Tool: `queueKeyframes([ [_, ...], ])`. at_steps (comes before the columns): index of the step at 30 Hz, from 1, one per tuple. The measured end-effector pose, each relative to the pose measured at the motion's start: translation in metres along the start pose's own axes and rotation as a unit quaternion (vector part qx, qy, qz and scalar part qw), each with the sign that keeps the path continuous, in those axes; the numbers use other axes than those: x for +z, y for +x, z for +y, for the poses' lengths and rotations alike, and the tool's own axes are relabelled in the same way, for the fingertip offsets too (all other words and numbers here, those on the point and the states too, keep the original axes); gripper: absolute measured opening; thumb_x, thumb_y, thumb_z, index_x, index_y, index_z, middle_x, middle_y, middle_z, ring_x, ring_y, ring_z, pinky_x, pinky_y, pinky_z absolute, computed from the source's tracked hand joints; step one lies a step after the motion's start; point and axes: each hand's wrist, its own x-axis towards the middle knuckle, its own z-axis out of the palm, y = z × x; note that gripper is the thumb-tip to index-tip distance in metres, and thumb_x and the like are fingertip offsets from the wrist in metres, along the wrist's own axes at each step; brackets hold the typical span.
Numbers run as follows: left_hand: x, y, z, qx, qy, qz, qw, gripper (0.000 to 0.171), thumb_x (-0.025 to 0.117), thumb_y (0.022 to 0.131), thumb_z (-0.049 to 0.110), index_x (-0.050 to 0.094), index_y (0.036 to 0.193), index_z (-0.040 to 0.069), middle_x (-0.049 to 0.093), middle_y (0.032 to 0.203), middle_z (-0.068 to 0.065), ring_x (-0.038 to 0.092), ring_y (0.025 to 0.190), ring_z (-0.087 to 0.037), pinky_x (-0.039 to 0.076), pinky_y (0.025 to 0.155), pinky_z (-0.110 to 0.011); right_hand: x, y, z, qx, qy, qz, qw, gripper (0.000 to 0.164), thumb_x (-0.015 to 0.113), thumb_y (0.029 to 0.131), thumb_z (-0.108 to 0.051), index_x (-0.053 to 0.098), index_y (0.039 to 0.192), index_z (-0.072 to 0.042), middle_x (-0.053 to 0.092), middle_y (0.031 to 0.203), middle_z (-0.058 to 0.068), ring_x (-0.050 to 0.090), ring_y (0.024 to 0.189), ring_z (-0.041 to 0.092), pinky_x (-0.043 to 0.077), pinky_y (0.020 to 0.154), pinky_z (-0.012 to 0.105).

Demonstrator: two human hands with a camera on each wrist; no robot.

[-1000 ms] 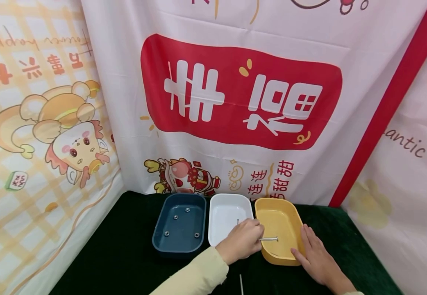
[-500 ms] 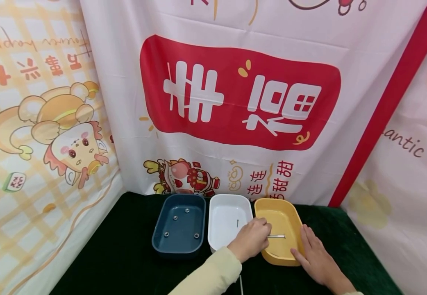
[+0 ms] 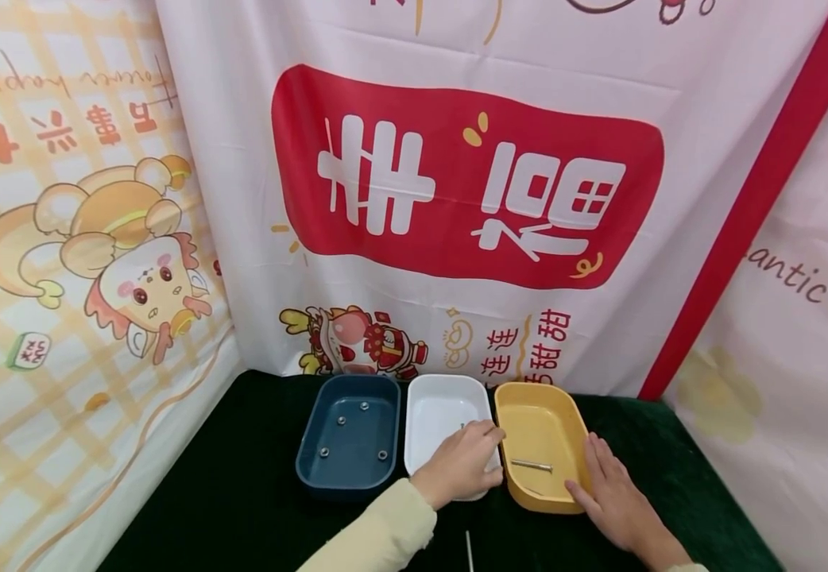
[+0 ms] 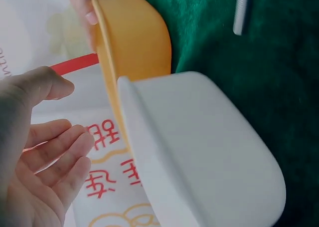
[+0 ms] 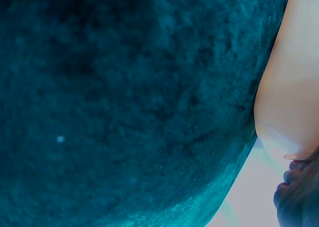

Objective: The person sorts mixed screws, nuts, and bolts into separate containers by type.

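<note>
My left hand (image 3: 460, 461) hovers over the right side of the white tray (image 3: 417, 397), beside the yellow tray's left rim. In the left wrist view, thumb and fingers are loosely bent and apart, holding nothing. A long silver bolt (image 3: 532, 465) lies in the yellow tray (image 3: 535, 405). Against that tray's right wall rests my right hand (image 3: 614, 496), fingers straight along the outside and thumb at the near rim. A small screw (image 3: 462, 426) in the white tray is mostly hidden behind my left hand.
On the left stands a dark blue tray (image 3: 346, 473) with several nuts, one nut (image 3: 382, 455) near its right wall. A metal rod (image 3: 469, 550) lies on the green cloth (image 3: 228, 492) in front of the trays. Printed fabric (image 3: 242, 159) hangs close behind them.
My left hand first moved right over the yellow tray with the bolt, then let it go there and drew back left over the white tray. The right hand stayed put.
</note>
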Motion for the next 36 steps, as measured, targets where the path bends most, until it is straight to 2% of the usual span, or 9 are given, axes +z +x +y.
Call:
queueKeyframes([
  [5, -0.015, -0.011, -0.009, 0.002, -0.012, -0.017, 0.9998, 0.04, 0.078, 0.091, 0.026, 0.07, 0.128, 0.011, 0.07, 0.119, -0.001, 0.067, 0.106, -0.013, 0.06, 0.089, -0.025, -0.001, 0.0, 0.001, 0.003, 0.003, -0.007, 1.0, 0.099, 0.045, 0.105, -0.067, 0.007, 0.169, -0.002, 0.009, 0.177, 0.023, 0.014, 0.161, 0.051, 0.019, 0.127, 0.071],
  [11, -0.03, -0.027, -0.015, -0.005, -0.042, -0.062, 0.9971, 0.045, 0.077, 0.095, 0.027, 0.067, 0.135, 0.011, 0.069, 0.125, -0.001, 0.065, 0.11, -0.011, 0.059, 0.097, -0.025, 0.001, 0.0, 0.001, 0.007, 0.004, -0.01, 1.0, 0.1, 0.044, 0.104, -0.068, 0.007, 0.169, -0.002, 0.009, 0.177, 0.023, 0.013, 0.161, 0.051, 0.018, 0.127, 0.071],
  [15, -0.037, -0.039, -0.017, -0.001, -0.063, -0.088, 0.9942, 0.044, 0.077, 0.096, 0.029, 0.066, 0.136, 0.014, 0.069, 0.13, 0.001, 0.065, 0.113, -0.009, 0.058, 0.1, -0.027, 0.001, 0.0, 0.0, 0.007, -0.002, -0.007, 1.0, 0.1, 0.045, 0.104, -0.068, 0.007, 0.169, -0.002, 0.009, 0.177, 0.023, 0.014, 0.161, 0.051, 0.019, 0.127, 0.071],
  [20, -0.041, -0.053, -0.015, 0.007, -0.09, -0.123, 0.9883, 0.043, 0.077, 0.096, 0.03, 0.068, 0.135, 0.015, 0.07, 0.131, 0.003, 0.064, 0.109, -0.005, 0.058, 0.101, -0.026, 0.001, 0.0, 0.0, 0.007, -0.004, -0.005, 1.0, 0.099, 0.045, 0.104, -0.067, 0.007, 0.17, -0.003, 0.009, 0.177, 0.022, 0.014, 0.161, 0.05, 0.02, 0.127, 0.071],
  [26, -0.036, -0.069, -0.014, 0.021, -0.13, -0.171, 0.9763, 0.04, 0.077, 0.097, 0.031, 0.069, 0.134, 0.019, 0.069, 0.129, 0.007, 0.063, 0.107, 0.001, 0.058, 0.096, -0.021, 0.001, 0.0, -0.001, 0.006, -0.001, -0.005, 1.0, 0.099, 0.046, 0.104, -0.067, 0.006, 0.17, -0.004, 0.009, 0.178, 0.021, 0.014, 0.161, 0.05, 0.02, 0.126, 0.071],
  [32, -0.02, -0.081, -0.019, 0.056, -0.152, -0.203, 0.9658, 0.039, 0.077, 0.096, 0.025, 0.069, 0.133, 0.017, 0.07, 0.129, 0.008, 0.063, 0.112, 0.004, 0.056, 0.097, -0.019, 0.0, 0.0, -0.001, 0.007, -0.003, -0.007, 1.0, 0.1, 0.046, 0.104, -0.067, 0.006, 0.17, -0.004, 0.009, 0.177, 0.022, 0.014, 0.161, 0.05, 0.02, 0.126, 0.071],
  [36, -0.007, -0.086, -0.023, 0.06, -0.159, -0.226, 0.9592, 0.042, 0.077, 0.096, 0.025, 0.068, 0.136, 0.015, 0.069, 0.13, 0.008, 0.064, 0.114, 0.003, 0.057, 0.096, -0.018, -0.002, 0.0, -0.002, 0.007, -0.001, -0.007, 1.0, 0.099, 0.046, 0.104, -0.067, 0.006, 0.17, -0.004, 0.009, 0.177, 0.022, 0.014, 0.161, 0.05, 0.02, 0.126, 0.072],
])
